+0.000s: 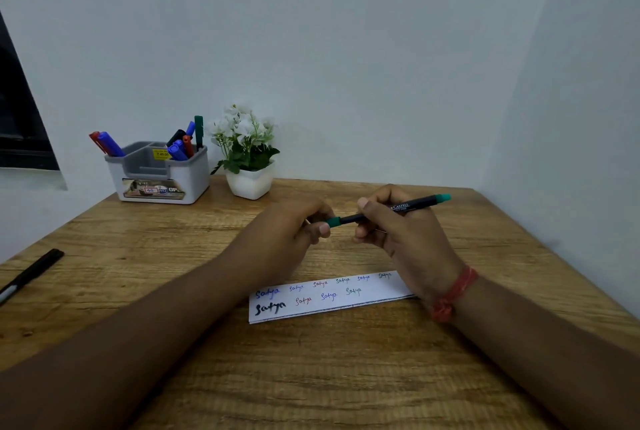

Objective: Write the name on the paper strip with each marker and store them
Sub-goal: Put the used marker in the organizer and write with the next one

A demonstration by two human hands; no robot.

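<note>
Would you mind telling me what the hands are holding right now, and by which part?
Both hold one green-capped pen: the right hand grips its dark barrel mid-length, the left hand pinches the green cap end.

pen (391,211): black, teal ends | strip (329,296): white | desk (311,377): wood-grain

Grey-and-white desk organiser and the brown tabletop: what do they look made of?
The grey-and-white desk organiser looks like moulded plastic: smooth, matte, rounded edges. The brown tabletop shows wood grain, though solid wood or printed laminate cannot be told.
</note>
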